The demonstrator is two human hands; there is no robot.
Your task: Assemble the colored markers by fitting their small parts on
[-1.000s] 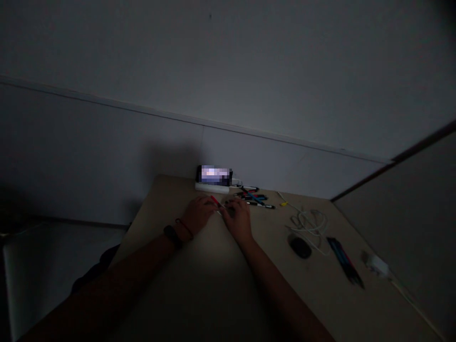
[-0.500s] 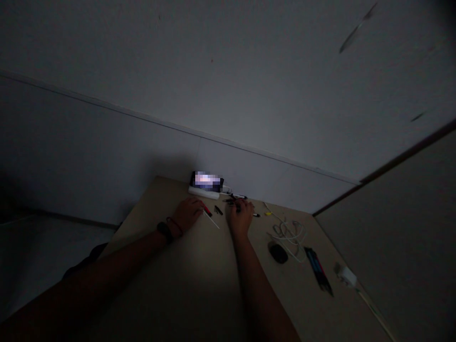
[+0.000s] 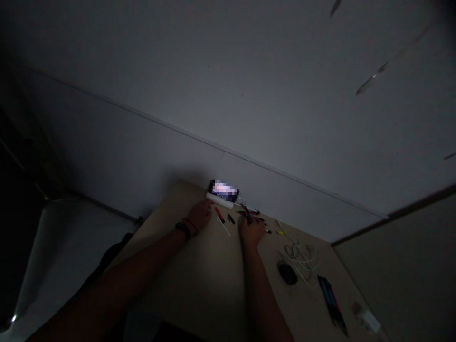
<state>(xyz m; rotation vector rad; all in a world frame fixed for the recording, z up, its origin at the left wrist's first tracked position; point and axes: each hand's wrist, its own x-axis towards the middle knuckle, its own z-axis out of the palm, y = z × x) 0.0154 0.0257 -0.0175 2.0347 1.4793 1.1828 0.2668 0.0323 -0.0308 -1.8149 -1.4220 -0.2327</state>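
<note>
A short red pen (image 3: 220,214), thin white stick (image 3: 223,226) and small black cap (image 3: 231,219) lie separately, just left of bunched dark pens (image 3: 250,212).

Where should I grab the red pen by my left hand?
Pinch the red pen around its middle, using the fingers of the left hand, coming down from above on that side. It is slim and lies slanted on the desk, apart from the hand.

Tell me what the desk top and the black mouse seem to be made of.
The desk top looks like pale laminate or wood-look board, matte with a soft sheen. The black mouse looks like smooth plastic, from its moulded rounded shell, though the dim light leaves both uncertain.
</note>
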